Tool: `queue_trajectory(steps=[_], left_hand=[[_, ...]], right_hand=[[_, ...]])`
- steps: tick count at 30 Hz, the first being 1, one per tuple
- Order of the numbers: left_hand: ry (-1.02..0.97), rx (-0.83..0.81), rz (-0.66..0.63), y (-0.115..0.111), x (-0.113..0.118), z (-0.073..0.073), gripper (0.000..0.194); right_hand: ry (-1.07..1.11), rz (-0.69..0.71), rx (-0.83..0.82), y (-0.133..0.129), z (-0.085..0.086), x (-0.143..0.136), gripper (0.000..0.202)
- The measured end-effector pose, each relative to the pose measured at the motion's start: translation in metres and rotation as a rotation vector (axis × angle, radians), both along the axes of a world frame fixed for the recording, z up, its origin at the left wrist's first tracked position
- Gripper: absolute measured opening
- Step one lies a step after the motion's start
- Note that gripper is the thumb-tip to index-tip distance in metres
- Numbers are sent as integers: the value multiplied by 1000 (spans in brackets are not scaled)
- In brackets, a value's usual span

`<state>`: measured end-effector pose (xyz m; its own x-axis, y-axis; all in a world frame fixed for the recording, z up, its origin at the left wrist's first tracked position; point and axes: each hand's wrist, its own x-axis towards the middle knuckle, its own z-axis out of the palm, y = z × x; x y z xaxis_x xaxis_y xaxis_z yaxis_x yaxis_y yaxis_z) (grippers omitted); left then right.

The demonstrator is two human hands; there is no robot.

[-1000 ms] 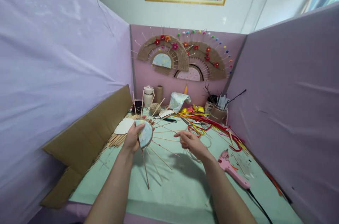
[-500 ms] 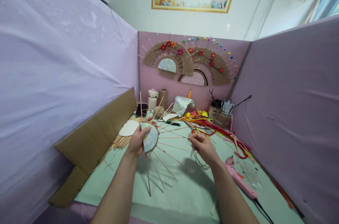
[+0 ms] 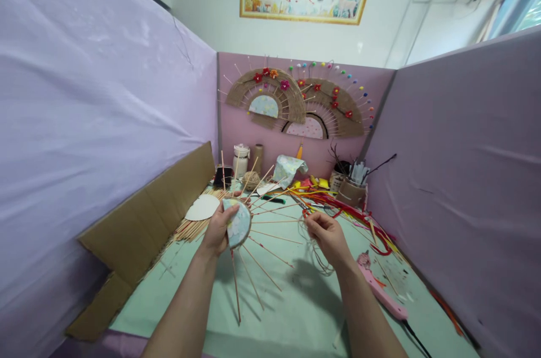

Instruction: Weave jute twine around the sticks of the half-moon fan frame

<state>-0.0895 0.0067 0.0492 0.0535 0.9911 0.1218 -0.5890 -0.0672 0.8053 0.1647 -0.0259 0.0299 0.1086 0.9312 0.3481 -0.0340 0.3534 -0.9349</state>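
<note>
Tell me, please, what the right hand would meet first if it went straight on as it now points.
Pointing leftward, the right hand would probably first meet the thin sticks fanning from the half-round piece in the left hand; depth is unclear, so it might pass above or below them.

The pale green surface (image 3: 313,315) carries a ball of twine (image 3: 251,180). Behind the ball stands a white lidded jar (image 3: 240,160); to its front left lie thin sticks (image 3: 185,230); to its front right, a green-handled tool (image 3: 276,199) and, farther, a pink glue gun (image 3: 382,294).
</note>
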Motion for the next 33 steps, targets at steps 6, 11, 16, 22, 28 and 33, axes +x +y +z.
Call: queue_trajectory(steps=[6,11,16,22,28,33], left_hand=[[25,-15,-69,0,3,-3,46],[-29,-36,-140,-3,5,-3,44],[-22,-40,-190,-4,5,-6,43],[3,51,-312,-8,8,-7,38],[19,62,-312,-9,10,-6,36],[39,67,-305,-9,10,-6,39]], right_hand=[[-38,-188,84,-5,8,1,20],[17,-184,39,2,2,7,23],[126,-135,-32,7,-1,10,25],[419,-15,-37,4,9,10,26],[487,34,-74,4,9,12,24],[465,80,-121,5,8,11,26]])
